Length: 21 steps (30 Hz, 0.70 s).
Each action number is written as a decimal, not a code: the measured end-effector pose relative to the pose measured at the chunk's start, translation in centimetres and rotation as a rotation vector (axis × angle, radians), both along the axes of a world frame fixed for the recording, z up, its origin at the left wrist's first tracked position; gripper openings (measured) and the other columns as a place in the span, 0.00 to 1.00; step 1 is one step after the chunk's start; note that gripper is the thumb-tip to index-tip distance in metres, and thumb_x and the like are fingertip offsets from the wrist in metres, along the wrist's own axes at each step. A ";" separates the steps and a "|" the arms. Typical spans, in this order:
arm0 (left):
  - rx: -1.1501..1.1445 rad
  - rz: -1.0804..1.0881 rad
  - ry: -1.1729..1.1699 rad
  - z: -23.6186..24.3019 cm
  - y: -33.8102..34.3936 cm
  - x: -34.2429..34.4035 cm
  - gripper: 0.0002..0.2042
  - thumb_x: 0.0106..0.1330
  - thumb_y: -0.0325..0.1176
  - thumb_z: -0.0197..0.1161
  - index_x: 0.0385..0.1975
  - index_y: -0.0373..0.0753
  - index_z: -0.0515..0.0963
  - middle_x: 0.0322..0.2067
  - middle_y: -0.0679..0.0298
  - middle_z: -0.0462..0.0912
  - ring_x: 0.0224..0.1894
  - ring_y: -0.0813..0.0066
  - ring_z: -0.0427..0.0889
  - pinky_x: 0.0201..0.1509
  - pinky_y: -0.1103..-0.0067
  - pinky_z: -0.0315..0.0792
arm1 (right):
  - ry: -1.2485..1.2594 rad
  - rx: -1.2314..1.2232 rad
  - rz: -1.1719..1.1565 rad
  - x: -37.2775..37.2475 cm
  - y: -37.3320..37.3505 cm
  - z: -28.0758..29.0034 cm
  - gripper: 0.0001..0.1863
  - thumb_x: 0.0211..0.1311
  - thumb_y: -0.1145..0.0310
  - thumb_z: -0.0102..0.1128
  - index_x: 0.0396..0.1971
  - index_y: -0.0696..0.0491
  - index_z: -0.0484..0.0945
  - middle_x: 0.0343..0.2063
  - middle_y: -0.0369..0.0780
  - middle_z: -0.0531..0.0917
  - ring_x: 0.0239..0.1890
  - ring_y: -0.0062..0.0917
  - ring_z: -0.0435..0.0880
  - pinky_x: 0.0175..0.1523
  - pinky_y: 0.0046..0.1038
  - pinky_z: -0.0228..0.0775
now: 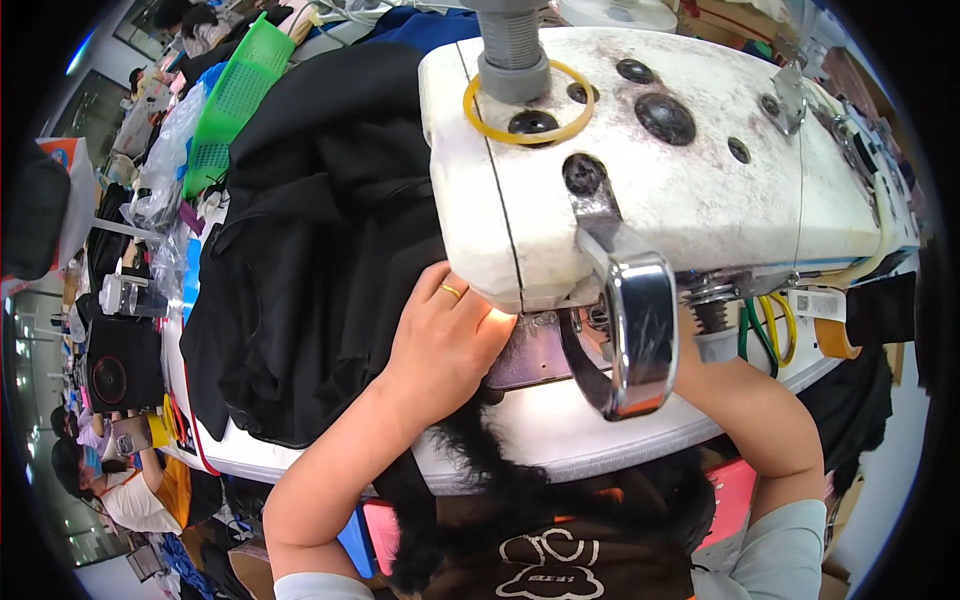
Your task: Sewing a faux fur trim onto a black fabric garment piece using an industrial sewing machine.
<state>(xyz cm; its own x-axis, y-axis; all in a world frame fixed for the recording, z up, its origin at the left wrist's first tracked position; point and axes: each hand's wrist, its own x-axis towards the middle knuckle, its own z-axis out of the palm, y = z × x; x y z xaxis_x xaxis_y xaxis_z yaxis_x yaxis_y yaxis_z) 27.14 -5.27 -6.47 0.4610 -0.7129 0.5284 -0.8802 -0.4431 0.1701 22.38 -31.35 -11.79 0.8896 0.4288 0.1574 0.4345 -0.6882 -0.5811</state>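
Observation:
My left hand [450, 340], with a gold ring on one finger, rests at the left edge of the white sewing machine's head [560, 190]. Its fingers are bent and closed on black cloth [310, 230]; their tips are hidden by the cloth and the machine. The cloth lies in a large, folded heap on the white table [540, 430]. Beside this hand, a small lamp glow falls near the metal plate [535, 362] under the machine head. My right forearm [750, 400] reaches behind the chrome lever [642, 330]. The right hand is mostly hidden by the machine, its fingers unclear.
A green plastic basket [240, 100] stands behind the cloth at the far left. A yellow rubber ring [468, 110] loops round the machine's top post. Green and yellow bands [775, 330] and a tape roll [835, 338] are at right. Black fluffy trim [480, 460] hangs over the front edge.

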 end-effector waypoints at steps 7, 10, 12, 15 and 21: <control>0.130 -0.039 -0.018 1.1 0.5 -0.5 0.07 0.47 0.27 0.62 0.27 0.36 0.78 0.27 0.60 0.71 0.38 0.58 0.76 0.53 0.63 0.75 | 0.052 0.078 -0.048 -0.6 0.0 -0.3 0.12 0.49 0.73 0.58 0.34 0.52 0.86 0.31 0.45 0.86 0.36 0.46 0.86 0.42 0.47 0.77; 0.109 -0.051 -0.026 0.8 0.6 -0.3 0.07 0.47 0.27 0.63 0.27 0.36 0.78 0.28 0.60 0.72 0.40 0.58 0.76 0.54 0.63 0.75 | 0.038 0.084 -0.053 0.0 0.2 -0.2 0.11 0.48 0.74 0.58 0.33 0.52 0.86 0.30 0.45 0.86 0.35 0.46 0.86 0.42 0.47 0.77; 0.100 -0.042 -0.039 1.0 0.3 -0.3 0.07 0.47 0.27 0.63 0.27 0.36 0.78 0.28 0.59 0.72 0.41 0.57 0.76 0.54 0.63 0.74 | -0.006 0.075 -0.054 0.3 0.3 0.1 0.11 0.48 0.74 0.59 0.33 0.51 0.86 0.31 0.44 0.86 0.37 0.45 0.86 0.42 0.46 0.77; 0.094 -0.018 -0.067 0.8 0.1 -0.4 0.07 0.48 0.27 0.63 0.28 0.36 0.79 0.30 0.59 0.72 0.42 0.56 0.76 0.55 0.63 0.74 | -0.070 0.061 -0.057 0.5 0.6 0.6 0.11 0.48 0.74 0.60 0.33 0.50 0.86 0.33 0.43 0.86 0.39 0.43 0.85 0.43 0.46 0.77; 0.059 -0.005 -0.091 0.3 -0.3 -0.3 0.08 0.48 0.26 0.63 0.29 0.36 0.78 0.34 0.58 0.74 0.44 0.56 0.76 0.55 0.63 0.74 | -0.201 0.033 -0.060 0.3 1.2 2.3 0.11 0.47 0.74 0.61 0.33 0.49 0.85 0.36 0.40 0.86 0.43 0.41 0.85 0.45 0.45 0.77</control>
